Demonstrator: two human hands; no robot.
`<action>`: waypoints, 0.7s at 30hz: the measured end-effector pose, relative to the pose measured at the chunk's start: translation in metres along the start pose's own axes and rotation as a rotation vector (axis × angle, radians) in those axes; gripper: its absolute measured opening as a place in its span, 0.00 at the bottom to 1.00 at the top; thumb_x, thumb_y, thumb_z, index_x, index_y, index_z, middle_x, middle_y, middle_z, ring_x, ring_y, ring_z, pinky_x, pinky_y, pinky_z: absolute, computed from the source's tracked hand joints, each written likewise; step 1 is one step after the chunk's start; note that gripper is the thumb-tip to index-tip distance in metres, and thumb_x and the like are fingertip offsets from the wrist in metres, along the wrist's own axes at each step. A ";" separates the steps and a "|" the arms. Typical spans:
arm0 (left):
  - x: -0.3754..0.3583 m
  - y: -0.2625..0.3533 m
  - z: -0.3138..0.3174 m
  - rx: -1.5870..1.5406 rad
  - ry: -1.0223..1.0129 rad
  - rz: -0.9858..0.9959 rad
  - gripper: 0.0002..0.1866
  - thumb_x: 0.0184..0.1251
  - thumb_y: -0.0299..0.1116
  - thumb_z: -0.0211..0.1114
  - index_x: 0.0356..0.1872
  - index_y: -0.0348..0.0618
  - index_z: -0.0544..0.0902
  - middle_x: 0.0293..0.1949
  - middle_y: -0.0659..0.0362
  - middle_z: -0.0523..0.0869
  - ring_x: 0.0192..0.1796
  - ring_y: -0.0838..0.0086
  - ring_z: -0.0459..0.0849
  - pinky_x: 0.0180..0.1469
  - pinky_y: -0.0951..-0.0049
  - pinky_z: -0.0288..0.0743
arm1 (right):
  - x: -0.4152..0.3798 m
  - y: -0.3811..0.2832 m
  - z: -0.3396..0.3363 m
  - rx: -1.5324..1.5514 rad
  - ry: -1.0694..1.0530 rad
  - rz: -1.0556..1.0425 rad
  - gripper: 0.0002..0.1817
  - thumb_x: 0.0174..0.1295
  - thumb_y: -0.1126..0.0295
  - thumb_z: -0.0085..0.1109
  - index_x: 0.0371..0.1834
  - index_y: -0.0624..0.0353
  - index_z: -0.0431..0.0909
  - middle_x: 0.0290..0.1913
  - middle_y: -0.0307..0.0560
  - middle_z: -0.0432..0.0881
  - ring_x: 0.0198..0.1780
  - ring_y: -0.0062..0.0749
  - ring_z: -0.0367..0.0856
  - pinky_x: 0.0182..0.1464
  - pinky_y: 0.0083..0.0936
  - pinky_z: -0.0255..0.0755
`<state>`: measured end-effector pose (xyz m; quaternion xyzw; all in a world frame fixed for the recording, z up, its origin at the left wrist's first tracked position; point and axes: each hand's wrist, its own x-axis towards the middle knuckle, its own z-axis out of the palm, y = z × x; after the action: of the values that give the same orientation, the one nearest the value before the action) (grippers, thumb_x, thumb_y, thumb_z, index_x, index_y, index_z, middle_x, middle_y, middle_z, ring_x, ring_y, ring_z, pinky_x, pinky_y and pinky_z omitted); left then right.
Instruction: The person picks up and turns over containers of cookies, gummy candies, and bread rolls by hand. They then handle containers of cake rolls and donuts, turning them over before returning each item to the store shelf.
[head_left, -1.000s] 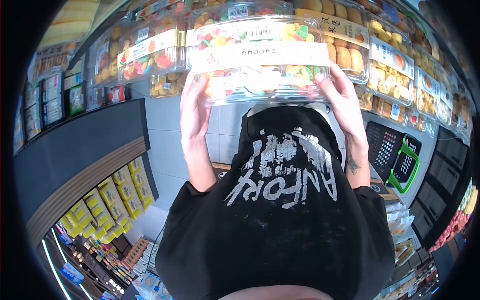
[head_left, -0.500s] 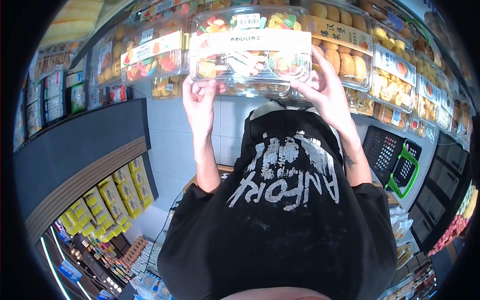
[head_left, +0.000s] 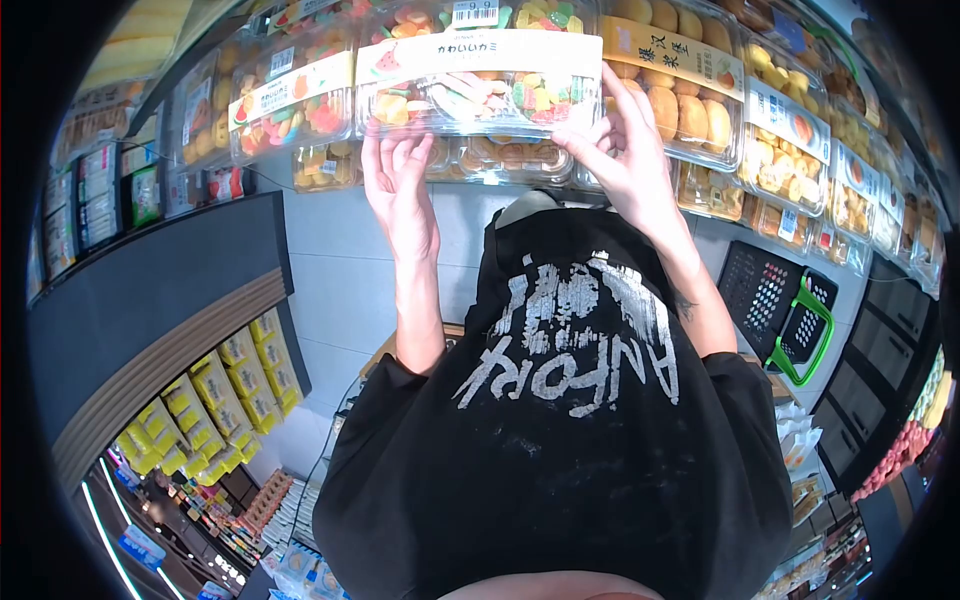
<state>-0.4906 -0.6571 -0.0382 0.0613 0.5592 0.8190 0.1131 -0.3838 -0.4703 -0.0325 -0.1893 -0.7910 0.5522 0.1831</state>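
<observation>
A clear plastic box of colourful gummy candy [head_left: 480,85], with a cream paper band and a price sticker, faces me at the front of the display. My left hand [head_left: 402,195] is at its lower left edge, fingers curled against the underside. At the lower right corner, my right hand [head_left: 632,150] grips it with the thumb in front and fingers along the side. Left of it stands a similar candy box [head_left: 292,105]. On the right is a box of round buns [head_left: 680,95] with a tan band.
More clear boxes of baked goods [head_left: 790,150] line the display to the right. A black basket with a green handle [head_left: 803,330] is on the floor at right. Yellow packets [head_left: 190,410] hang below a dark counter [head_left: 150,255] at left.
The candy box has shifted slightly left and up in the view, towards the display. Both hands have moved with it; the left fingers have straightened a little.
</observation>
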 end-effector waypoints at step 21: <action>-0.059 -0.069 0.083 -0.494 -0.381 -0.846 0.20 0.58 0.31 0.51 0.53 0.38 0.66 0.45 0.56 0.74 0.48 0.71 0.74 0.52 0.69 0.66 | -0.082 0.055 -0.067 1.445 0.234 0.548 0.27 0.60 0.66 0.49 0.60 0.67 0.56 0.55 0.56 0.66 0.45 0.30 0.73 0.48 0.23 0.70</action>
<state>-0.4072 -0.5732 -0.0705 -0.0503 0.2945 0.7835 0.5449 -0.2742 -0.4395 -0.0696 -0.2686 -0.1360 0.9323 0.2004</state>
